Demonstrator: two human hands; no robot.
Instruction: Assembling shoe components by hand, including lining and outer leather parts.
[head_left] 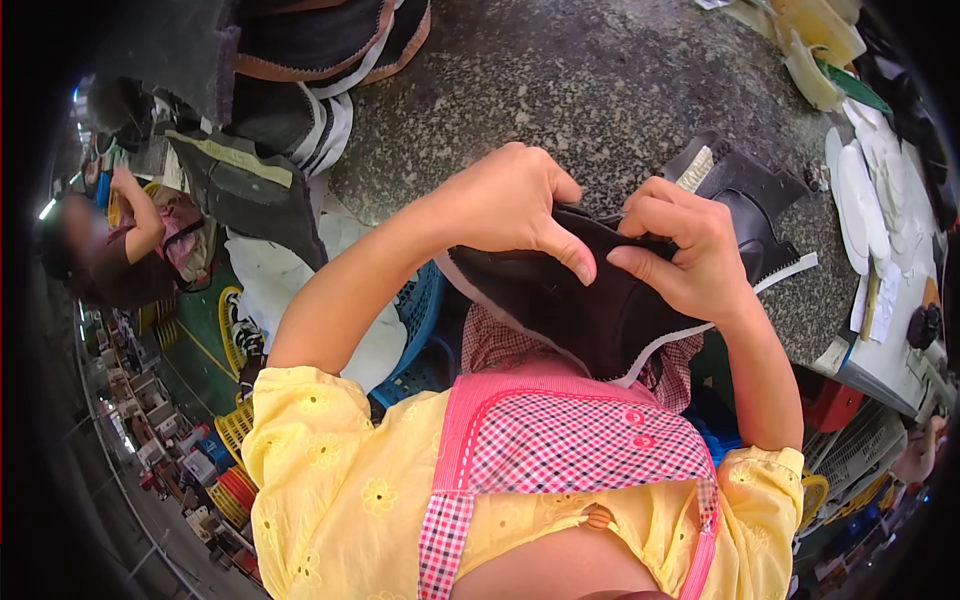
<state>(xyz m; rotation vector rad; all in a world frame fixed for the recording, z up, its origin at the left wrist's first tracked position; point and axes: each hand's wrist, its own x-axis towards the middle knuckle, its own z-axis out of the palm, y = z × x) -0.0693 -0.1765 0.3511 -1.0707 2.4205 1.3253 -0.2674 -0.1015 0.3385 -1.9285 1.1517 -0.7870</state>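
A black boot upper [570, 300] with pale strips along its lower edges is held in front of my apron, at the near edge of the stone-topped table. Gripping its top edge from the left is my left hand [505, 205], thumb on the inner face and most fingers hidden behind. My right hand [690, 250] pinches the same edge a little farther right, between thumb and bent fingers. Beyond my right hand lies another black piece [755, 190] with a pale patch; whether it is joined to the upper, I cannot tell.
Stacked black pieces with brown and white edges [320, 45] lie at the table's far left. White sole-shaped pieces [860, 200] sit at the right. A blue basket [420, 310] stands below the table on the left. Another person [125, 235] is farther off at the left.
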